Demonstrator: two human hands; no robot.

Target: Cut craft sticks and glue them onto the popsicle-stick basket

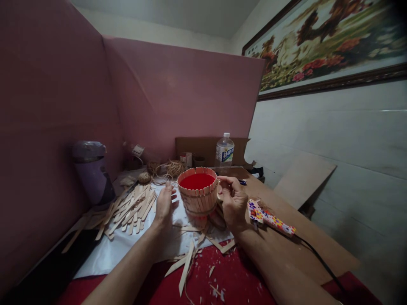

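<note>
A red bucket-shaped pot (199, 192), its outside ringed with upright craft sticks and bound by twine bands, is in the middle of the head view. Its mouth faces up and shows a bright red inside. My right hand (233, 201) grips the pot's right side near the rim, thumb and forefinger closed there; its other fingertips are partly hidden. On the left, my left hand (165, 203) is held just beside the pot, fingers apart and holding nothing. Loose craft sticks (136, 209) lie piled to the left of that hand.
A floral-patterned glue gun (270, 218) with a black cord lies to the right. Behind are a plastic bottle (225, 150) and balls of twine (174, 168). A purple tumbler (94, 173) stands at left. Cut stick pieces (186, 269) litter the red cloth (238, 279).
</note>
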